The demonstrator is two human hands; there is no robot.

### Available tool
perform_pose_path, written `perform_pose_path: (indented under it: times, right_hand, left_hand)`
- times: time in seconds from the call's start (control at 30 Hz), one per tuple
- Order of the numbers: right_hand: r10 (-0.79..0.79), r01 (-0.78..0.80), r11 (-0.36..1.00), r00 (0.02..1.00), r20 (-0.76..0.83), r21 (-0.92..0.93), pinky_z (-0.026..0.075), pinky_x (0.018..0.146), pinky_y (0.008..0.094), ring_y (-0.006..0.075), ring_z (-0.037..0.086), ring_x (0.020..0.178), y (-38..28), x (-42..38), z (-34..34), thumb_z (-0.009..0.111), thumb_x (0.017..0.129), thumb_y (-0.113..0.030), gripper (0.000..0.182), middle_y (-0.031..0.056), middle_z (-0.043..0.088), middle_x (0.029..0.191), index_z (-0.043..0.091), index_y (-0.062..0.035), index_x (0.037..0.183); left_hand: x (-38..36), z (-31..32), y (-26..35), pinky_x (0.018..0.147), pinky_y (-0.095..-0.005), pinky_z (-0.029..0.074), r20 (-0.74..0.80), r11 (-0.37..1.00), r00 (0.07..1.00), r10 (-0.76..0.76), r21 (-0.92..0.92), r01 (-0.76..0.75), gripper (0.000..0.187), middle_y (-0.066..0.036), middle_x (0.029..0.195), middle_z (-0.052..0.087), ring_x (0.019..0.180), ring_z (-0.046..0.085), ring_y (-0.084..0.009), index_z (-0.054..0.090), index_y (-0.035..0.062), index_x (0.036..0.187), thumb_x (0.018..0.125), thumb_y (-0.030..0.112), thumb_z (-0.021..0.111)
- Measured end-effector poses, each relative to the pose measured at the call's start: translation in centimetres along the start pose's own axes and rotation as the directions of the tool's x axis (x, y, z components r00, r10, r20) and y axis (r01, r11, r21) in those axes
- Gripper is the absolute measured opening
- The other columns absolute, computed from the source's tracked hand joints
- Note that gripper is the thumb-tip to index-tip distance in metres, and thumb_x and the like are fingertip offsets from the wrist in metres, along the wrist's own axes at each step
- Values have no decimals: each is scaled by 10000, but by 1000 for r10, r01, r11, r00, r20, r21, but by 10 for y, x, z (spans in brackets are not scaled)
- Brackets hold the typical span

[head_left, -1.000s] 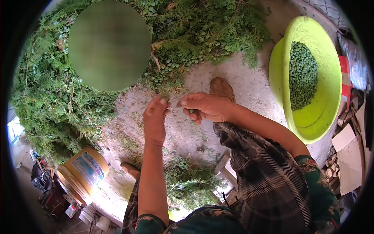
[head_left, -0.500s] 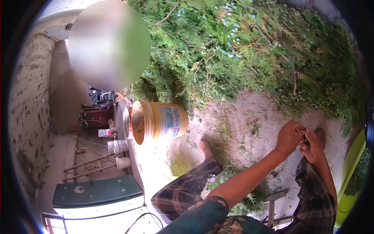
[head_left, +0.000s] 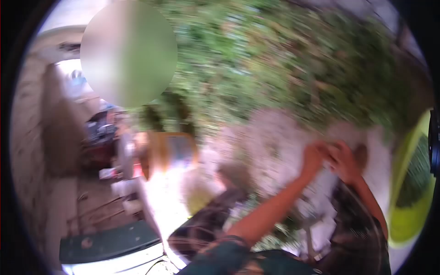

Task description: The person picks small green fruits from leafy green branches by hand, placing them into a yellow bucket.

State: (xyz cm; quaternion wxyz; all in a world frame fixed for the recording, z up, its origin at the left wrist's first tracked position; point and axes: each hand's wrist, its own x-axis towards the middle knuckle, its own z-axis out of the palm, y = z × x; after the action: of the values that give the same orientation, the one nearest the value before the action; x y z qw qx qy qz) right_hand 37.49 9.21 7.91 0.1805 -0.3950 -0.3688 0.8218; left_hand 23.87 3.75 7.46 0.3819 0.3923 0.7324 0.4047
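My left hand (head_left: 313, 158) and my right hand (head_left: 344, 161) meet above the ground, in front of my right knee. Their fingertips are pinched together and touching. Whatever lies between the fingers is too small and blurred to make out. Beyond them spreads a large heap of cut evergreen branches (head_left: 275, 64), with green sprays and brownish twigs. To the right stands a yellow-green basin (head_left: 403, 224) with dark green plant bits (head_left: 415, 183) inside.
A yellow bucket (head_left: 160, 151) with a label lies or stands left of the branches. Farther left are white containers (head_left: 123, 188) and a dark green-topped box (head_left: 110, 240). Loose sprigs (head_left: 279, 233) lie between my legs. A round blur hides the upper left.
The view has swung right and become smeared, so the bucket and both hands appear farther left. More of the basin shows. My hands stay together.
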Motion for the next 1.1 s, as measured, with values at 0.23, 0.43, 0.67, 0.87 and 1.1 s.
perform_pose_path:
  times: [0.23,0.43,0.67,0.87,1.1]
  right_hand:
    - [-15,-3,972,997,78,233,436,435,252,86,516,535,18,2,-22,596,866,-240,296,50,558,705,509,7,1004]
    - [-49,-12,898,991,127,439,414,415,262,103,492,549,8,2,-36,537,897,-222,194,57,522,730,493,-45,965]
    - [117,-134,897,991,65,421,435,423,275,129,504,546,33,4,-47,535,912,-229,178,64,528,757,499,-55,893]
    - [190,-193,879,980,52,435,481,459,270,118,561,605,37,2,-50,573,899,-222,173,56,551,797,514,-60,910]
    - [230,-253,910,967,107,328,507,498,253,120,600,629,38,5,-43,609,877,-215,207,31,577,816,541,-46,975]
  left_hand:
    - [0,-2,20,516,-234,411,327,647,801,-502,-472,598,121,-47,731,573,573,504,-114,583,10,910,856,114,553]
    - [25,-37,-72,647,-313,493,313,872,947,-66,480,-98,141,-128,833,662,728,635,-208,630,24,924,799,56,572]
    - [103,-27,-81,722,-408,485,-113,653,963,246,753,-79,273,-203,805,630,775,616,-357,625,45,1007,738,89,637]
    - [75,-36,-89,651,-391,501,67,824,998,9,564,-45,256,-132,747,616,717,611,-302,572,24,1018,778,96,627]
    - [37,-46,-68,581,-265,513,263,622,854,-449,-594,510,153,-52,802,607,749,624,-149,574,20,984,853,98,558]
